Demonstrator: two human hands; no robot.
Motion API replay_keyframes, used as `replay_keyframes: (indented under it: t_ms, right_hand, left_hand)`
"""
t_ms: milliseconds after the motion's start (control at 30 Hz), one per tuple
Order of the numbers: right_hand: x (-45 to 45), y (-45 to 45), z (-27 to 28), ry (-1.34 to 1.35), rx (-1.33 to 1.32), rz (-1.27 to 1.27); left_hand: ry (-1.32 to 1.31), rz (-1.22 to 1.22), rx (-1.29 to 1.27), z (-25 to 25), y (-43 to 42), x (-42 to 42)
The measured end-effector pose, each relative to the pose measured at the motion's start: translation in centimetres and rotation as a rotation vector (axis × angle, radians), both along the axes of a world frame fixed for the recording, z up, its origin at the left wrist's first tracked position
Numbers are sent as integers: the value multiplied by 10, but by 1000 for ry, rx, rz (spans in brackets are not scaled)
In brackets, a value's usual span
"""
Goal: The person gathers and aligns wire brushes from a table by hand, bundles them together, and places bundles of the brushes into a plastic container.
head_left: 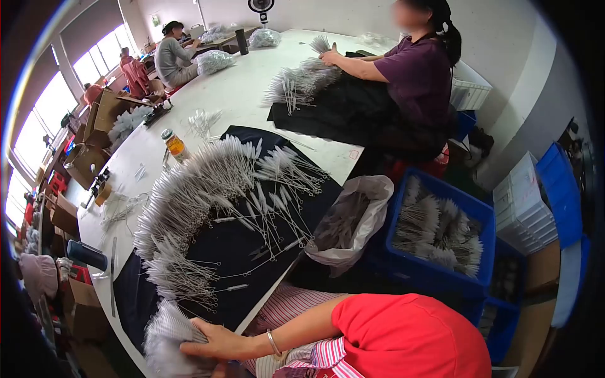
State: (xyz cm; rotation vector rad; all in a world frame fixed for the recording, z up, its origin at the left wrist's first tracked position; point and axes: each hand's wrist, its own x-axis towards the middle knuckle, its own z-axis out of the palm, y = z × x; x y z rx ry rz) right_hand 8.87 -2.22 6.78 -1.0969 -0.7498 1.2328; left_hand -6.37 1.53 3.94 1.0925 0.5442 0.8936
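At the bottom edge, my right hand (pixel 217 340), with a bracelet on its wrist, is closed around a thick bunch of white-bristled straw brushes (pixel 170 340). A sliver of what appears to be my left hand (pixel 220 370) shows beneath it, its fingers hidden. Beyond the bunch, a long curved heap of similar brushes (pixel 183 189) lies on a dark cloth (pixel 233 302), their looped wire ends pointing inward. Several loose brushes (pixel 268 214) are spread over the cloth beside small scissors (pixel 258 252).
A white sack (pixel 372 208) and a blue crate (pixel 409 268) of brushes stand right of the table. A jar (pixel 173 145) and a dark tumbler (pixel 87 255) are on the white tabletop (pixel 252 116). Across it, a co-worker (pixel 416 75) handles more brushes (pixel 302 82).
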Motion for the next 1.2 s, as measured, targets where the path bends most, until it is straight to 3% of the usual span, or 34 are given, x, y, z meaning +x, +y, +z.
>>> replay_keyframes:
  t_ms: [100, 200, 233, 267, 300, 333, 400, 467, 533, 600, 700, 767, 833, 933, 1133, 1200]
  right_hand:
    - [18, -11, -6, -47, 138, -120]
    - [34, -26, -5, -325, 105, -272]
    - [44, -26, -18, -418, 157, -381]
    - [43, -23, -27, -478, 218, -441]
    - [61, -39, 8, 57, -92, -194]
    - [61, -42, 18, 543, -37, -272]
    - [68, -49, 22, 225, 90, -271]
    - [70, -53, 14, 118, 103, -183]
    - [56, -40, -7, -239, 298, -359]
    - [51, -43, 7, -146, 267, -354]
    - [51, -40, 2, -350, 295, -425]
    - [50, -41, -7, -400, 153, -382]
    - [46, -40, -10, -382, 172, -395]
    - [49, -36, -23, -577, 247, -359]
    - [41, -29, -18, -650, 484, -372]
    - [37, -28, -14, -769, 444, -216]
  left_hand:
    - [-13, 100, -41, 5, -35, 55]
    - [-1, 206, -75, 3, -55, 78]
    - [83, 145, -56, -6, -54, 73]
    - [-32, -20, -133, -4, -53, 71]
    - [-74, -34, -225, -1, -50, 81]
    - [-21, 40, -276, 2, -54, 91]
    - [-164, -34, -210, 9, -54, 92]
    - [-139, -58, -170, 12, -56, 95]
    - [-130, 45, -163, 21, -63, 101]
    - [-114, 45, -99, 23, -58, 101]
    - [-59, 29, -32, 24, -58, 101]
    - [30, 23, -43, 18, -59, 91]
    - [80, 0, 44, 8, -54, 88]
    - [180, -29, 131, 9, -58, 88]
    - [85, 50, 117, 24, -66, 77]
    - [14, 127, 72, 25, -67, 69]
